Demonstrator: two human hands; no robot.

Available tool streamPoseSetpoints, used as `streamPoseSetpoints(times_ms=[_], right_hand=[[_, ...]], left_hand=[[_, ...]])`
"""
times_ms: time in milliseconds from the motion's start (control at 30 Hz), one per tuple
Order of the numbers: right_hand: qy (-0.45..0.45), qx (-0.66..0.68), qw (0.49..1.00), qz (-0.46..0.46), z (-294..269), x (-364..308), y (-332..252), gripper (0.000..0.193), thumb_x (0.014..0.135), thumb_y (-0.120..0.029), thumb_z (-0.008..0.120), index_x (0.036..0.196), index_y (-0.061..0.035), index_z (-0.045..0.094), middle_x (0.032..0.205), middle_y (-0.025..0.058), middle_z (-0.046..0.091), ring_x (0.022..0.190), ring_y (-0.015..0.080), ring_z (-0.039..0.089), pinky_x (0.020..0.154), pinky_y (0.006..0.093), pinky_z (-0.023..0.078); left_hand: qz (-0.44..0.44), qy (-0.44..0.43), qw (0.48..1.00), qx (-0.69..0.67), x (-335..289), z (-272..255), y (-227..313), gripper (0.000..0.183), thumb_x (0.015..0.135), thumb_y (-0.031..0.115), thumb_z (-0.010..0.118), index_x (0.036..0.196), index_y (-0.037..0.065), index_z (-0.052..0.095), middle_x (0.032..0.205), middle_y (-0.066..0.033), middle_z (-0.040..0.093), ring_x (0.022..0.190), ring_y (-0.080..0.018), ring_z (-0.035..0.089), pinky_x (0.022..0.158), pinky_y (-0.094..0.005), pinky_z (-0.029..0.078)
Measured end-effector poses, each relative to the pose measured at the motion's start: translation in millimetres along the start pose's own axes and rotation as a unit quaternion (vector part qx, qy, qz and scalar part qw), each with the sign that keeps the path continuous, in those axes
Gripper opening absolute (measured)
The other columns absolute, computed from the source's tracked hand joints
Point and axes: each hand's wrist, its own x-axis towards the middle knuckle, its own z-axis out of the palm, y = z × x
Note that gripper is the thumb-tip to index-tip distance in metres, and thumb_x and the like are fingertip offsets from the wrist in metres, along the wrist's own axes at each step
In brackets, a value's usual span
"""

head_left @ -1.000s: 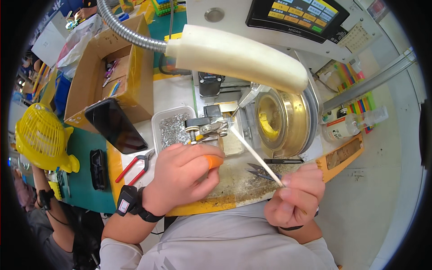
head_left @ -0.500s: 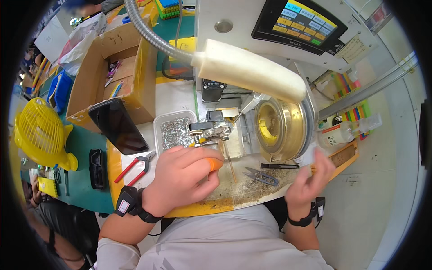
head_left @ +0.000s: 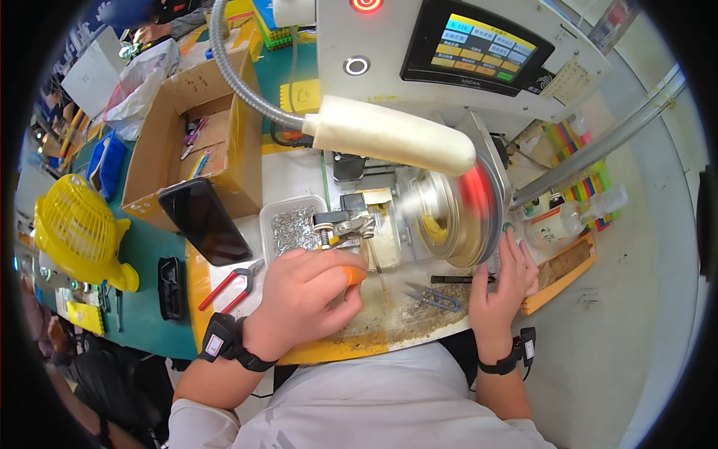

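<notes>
My left hand (head_left: 308,301), an orange finger cover on one finger, is curled just in front of a small metal clamp mechanism (head_left: 350,226). Its fingers are closed, and whatever they grip is hidden. My right hand (head_left: 502,278) reaches up beside the gold-coloured wheel (head_left: 445,238), fingers stretched and holding nothing. Its fingertips are by a small green button (head_left: 508,226) at the wheel's right side; contact is hard to judge. Motion blurs the wheel's front, and a red glow shows on its upper part. Behind the left hand, a clear tray (head_left: 263,233) holds many small metal pieces.
Thread snips (head_left: 437,298) and a black slim tool (head_left: 462,279) lie on the worn bench. Red-handled pliers (head_left: 230,290), a phone (head_left: 206,223) and a cardboard box (head_left: 243,168) stand left. A white lamp head (head_left: 393,135) hangs above; a wooden tray (head_left: 565,268) sits right.
My right hand has moved up and left to the wheel's side. The wheel now looks blurred with spin, and red light shows on it. My left hand keeps its curled pose.
</notes>
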Motion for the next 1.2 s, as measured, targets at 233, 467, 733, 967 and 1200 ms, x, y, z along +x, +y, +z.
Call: streamPoseSetpoints(times_ms=[233,467,733,967,1200], right_hand=[[0.016,0.041,0.999,-0.027,-0.2,0.9,1.2,0.050,0.090,-0.010,0.070,0.139,-0.0068,0.067,0.152,0.0102,0.062,0.139,0.0372,0.049,0.119,0.0511,0.025],[0.032,0.070,0.996,-0.041,-0.7,0.2,2.7,0.041,0.088,-0.010,0.072,0.129,-0.0083,0.071,0.143,0.0098,0.066,0.130,0.0339,0.053,0.112,0.0479,0.031],[0.032,0.080,0.996,-0.034,-0.6,0.1,4.5,0.037,0.087,-0.010,0.072,0.124,-0.0093,0.073,0.138,0.0095,0.067,0.123,0.0320,0.054,0.108,0.0469,0.033],[0.033,0.097,0.994,-0.033,0.6,-0.7,9.0,0.034,0.086,-0.008,0.073,0.120,-0.0081,0.073,0.134,0.0101,0.068,0.120,0.0334,0.055,0.104,0.0469,0.037],[0.031,0.124,0.991,-0.030,-2.6,-0.2,4.8,0.031,0.086,-0.006,0.072,0.117,-0.0069,0.073,0.131,0.0105,0.068,0.116,0.0340,0.056,0.102,0.0461,0.039]], left_hand=[[-0.014,-0.010,1.000,0.019,-1.9,-3.1,-1.0,0.016,0.073,0.006,0.076,0.085,0.014,0.069,0.098,0.0050,0.077,0.071,-0.0154,0.068,0.060,-0.0304,0.047],[-0.012,-0.015,1.000,0.006,0.4,-4.1,0.0,0.015,0.071,0.004,0.076,0.083,0.011,0.070,0.095,0.0006,0.078,0.067,-0.0180,0.067,0.059,-0.0299,0.048],[-0.192,-0.118,0.941,-0.254,3.7,-34.6,10.0,0.008,0.082,0.005,0.078,0.086,0.005,0.071,0.094,-0.0095,0.078,0.074,-0.0177,0.070,0.063,-0.0315,0.054],[-0.340,0.066,0.770,-0.535,38.4,-54.8,-11.7,0.017,0.101,0.021,0.068,0.106,0.008,0.057,0.086,-0.0006,0.060,0.050,-0.0026,0.037,0.056,-0.0209,0.034],[-0.355,0.031,0.769,-0.531,-0.1,-30.5,-38.4,0.014,0.103,0.021,0.062,0.102,0.009,0.057,0.083,0.0038,0.057,0.049,-0.0022,0.033,0.054,-0.0214,0.029]])
